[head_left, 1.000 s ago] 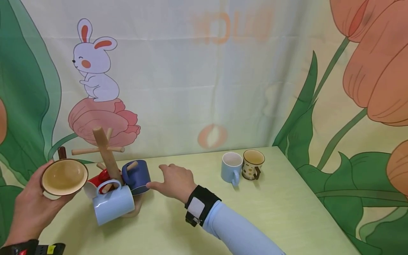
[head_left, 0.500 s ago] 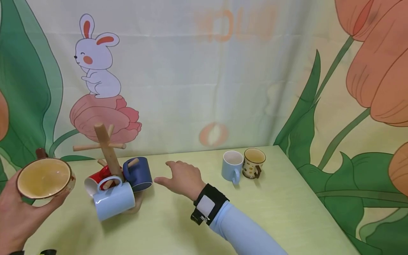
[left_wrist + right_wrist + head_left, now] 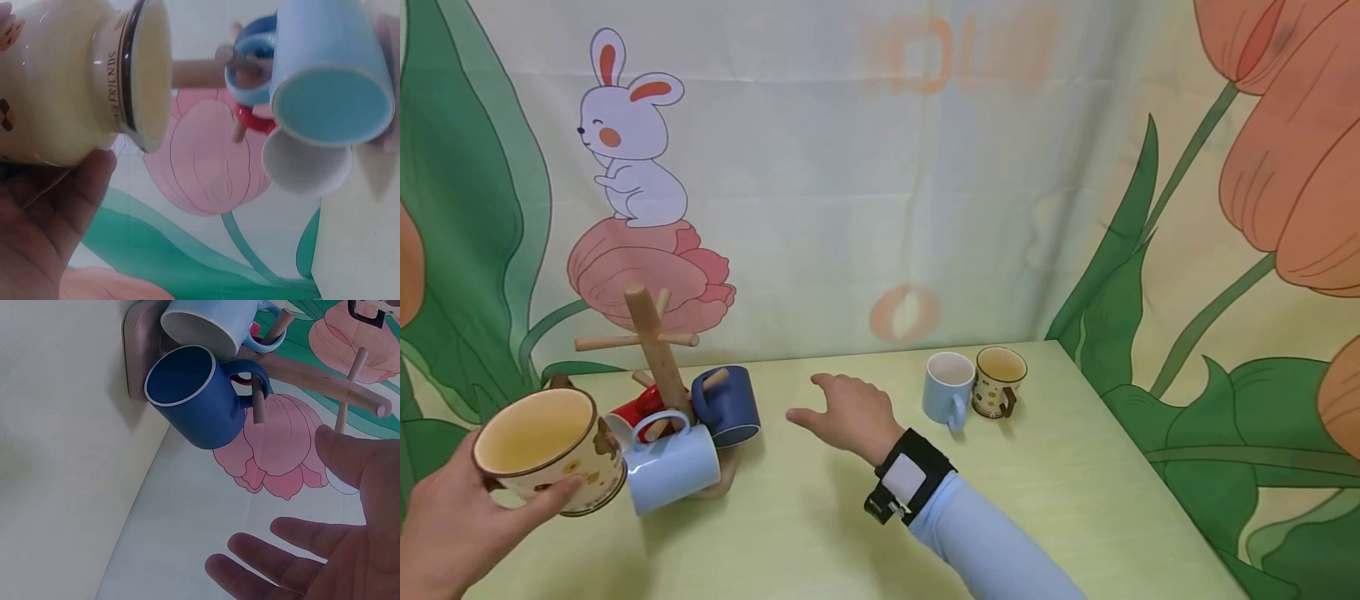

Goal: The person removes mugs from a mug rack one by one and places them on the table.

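A cream mug point(image 3: 553, 450) with a dark rim and small printed pictures is gripped by my left hand point(image 3: 463, 521), its mouth tilted toward the head camera. Just right of it stands a wooden mug tree point(image 3: 657, 362). Three mugs hang on its lower pegs: light blue point(image 3: 673, 473), dark blue point(image 3: 735, 408) and red with a pale inside point(image 3: 632, 412), the last partly hidden. The upper pegs carry nothing. My right hand point(image 3: 856, 418) hovers above the table, fingers spread and holding nothing, nearest the dark blue mug. In the left wrist view, lettering shows below the cream mug's point(image 3: 69, 81) rim.
Toward the back right of the pale green table point(image 3: 1000, 517), a second light blue mug point(image 3: 946, 396) and a second cream patterned mug point(image 3: 996, 392) stand upright side by side. A printed cloth point(image 3: 805, 208) hangs behind the table.
My left hand moved left, then back toward the mug tree, turning the cream mug so its printed side shows. My right hand drifted slightly right, away from the tree.
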The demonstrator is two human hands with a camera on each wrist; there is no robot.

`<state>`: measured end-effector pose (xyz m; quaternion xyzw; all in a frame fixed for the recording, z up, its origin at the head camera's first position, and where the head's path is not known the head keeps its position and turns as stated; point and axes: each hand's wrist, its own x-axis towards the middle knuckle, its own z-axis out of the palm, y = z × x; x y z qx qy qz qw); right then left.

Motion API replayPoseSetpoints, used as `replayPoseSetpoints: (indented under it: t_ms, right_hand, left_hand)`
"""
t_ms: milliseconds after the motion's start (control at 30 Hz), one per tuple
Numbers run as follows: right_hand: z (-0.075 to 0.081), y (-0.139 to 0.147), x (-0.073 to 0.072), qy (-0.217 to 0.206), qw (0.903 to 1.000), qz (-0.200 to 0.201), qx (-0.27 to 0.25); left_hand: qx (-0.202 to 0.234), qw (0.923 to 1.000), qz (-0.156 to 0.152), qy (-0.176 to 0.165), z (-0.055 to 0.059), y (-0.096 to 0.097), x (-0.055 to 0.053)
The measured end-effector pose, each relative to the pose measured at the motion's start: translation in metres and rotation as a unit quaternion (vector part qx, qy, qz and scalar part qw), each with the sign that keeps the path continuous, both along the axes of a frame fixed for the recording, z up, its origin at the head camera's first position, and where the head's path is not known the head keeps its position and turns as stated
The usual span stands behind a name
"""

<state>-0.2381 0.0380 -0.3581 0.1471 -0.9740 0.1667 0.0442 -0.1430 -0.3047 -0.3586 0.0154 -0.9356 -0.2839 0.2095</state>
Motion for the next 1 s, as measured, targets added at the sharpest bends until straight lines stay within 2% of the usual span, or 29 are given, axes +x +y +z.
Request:
replayPoseSetpoints:
  t_ms: [167, 267, 433, 600, 833, 1000]
  right_hand:
    - [-0.001, 0.005, -0.002, -0.002, 1.0, -0.005, 0.003]
    - [-0.001, 0.007, -0.002, -0.002, 1.0, -0.005, 0.003]
    - [0.003, 0.011, -0.002, -0.009, 1.0, 0.001, 0.003]
    - [0.009, 0.016, -0.003, -0.009, 0.9999, 0.008, 0.008]
    - [0.021, 0.023, -0.008, -0.012, 0.9991, 0.037, 0.018]
    - [0.03, 0.029, -0.013, -0.01, 0.9971, 0.069, 0.032]
  left_hand:
    - [-0.014, 0.9991, -0.036, -0.017, -0.001, 0.015, 0.001]
    - [-0.007, 0.9977, -0.057, -0.034, -0.003, 0.025, 0.0]
    - [0.006, 0.993, -0.109, -0.045, -0.006, 0.042, -0.004]
    - [0.017, 0.987, -0.15, -0.054, -0.007, 0.065, -0.011]
    - [0.041, 0.977, -0.209, -0.009, -0.014, 0.098, -0.027]
    - [0.059, 0.9679, -0.242, -0.031, -0.019, 0.119, -0.038]
